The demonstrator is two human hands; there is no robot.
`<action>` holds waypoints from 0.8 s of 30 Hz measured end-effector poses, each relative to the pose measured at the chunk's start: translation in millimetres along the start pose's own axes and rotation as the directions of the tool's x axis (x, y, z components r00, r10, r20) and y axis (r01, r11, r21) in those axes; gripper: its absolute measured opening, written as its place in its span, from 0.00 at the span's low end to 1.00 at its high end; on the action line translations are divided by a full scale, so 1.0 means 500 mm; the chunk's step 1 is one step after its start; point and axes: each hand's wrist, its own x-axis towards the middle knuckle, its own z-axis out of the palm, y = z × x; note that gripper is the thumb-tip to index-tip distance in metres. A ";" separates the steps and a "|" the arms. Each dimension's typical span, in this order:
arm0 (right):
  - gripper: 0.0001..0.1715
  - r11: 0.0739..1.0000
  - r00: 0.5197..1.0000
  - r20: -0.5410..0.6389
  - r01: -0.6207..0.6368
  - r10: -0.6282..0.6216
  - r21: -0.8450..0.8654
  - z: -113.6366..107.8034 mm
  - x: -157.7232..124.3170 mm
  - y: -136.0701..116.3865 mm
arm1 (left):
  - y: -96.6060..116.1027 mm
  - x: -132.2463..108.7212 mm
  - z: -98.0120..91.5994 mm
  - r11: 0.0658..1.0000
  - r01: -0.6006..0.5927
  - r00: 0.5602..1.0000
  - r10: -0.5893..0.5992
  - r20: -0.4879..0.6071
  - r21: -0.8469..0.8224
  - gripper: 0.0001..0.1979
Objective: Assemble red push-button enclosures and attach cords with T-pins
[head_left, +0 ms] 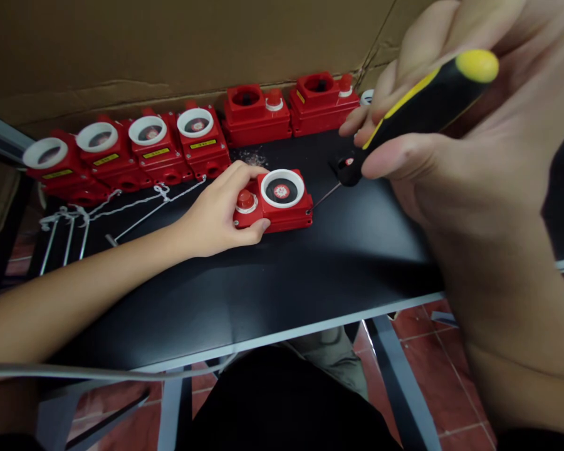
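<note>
A red plastic switch box with a white ring and a red button lies in the middle of the black table. My left hand grips its left end, fingers wrapped round it. My right hand, close to the camera, is closed round the black and yellow handle of a screwdriver. The thin metal tip touches the box's right edge.
A row of several similar red boxes lines the back of the table against a cardboard wall. White cords and metal pins lie at the left. Red floor tiles show under the table's front edge.
</note>
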 end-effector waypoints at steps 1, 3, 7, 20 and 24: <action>0.34 0.996 0.998 0.006 0.070 -0.070 -0.053 -0.002 0.002 0.006 | 0.000 0.000 0.000 1.000 -0.001 1.000 0.001 0.002 0.001 0.32; 0.24 0.967 0.973 0.047 0.231 -0.227 -0.106 0.000 0.006 0.015 | 0.001 0.001 0.000 1.000 0.005 1.000 -0.005 0.010 0.010 0.32; 0.19 0.983 0.972 0.152 0.185 -0.181 -0.010 0.022 0.009 0.006 | 0.002 0.001 -0.001 1.000 0.022 1.000 -0.023 0.021 0.019 0.32; 0.14 0.999 0.956 0.291 -0.049 0.043 0.013 -0.002 0.025 -0.028 | 0.010 0.003 -0.002 0.998 0.065 0.998 -0.065 0.024 0.007 0.32; 0.19 0.999 0.970 0.241 0.029 -0.022 -0.025 -0.017 0.025 -0.010 | 0.012 0.003 -0.002 0.998 0.066 0.998 -0.066 0.016 0.006 0.32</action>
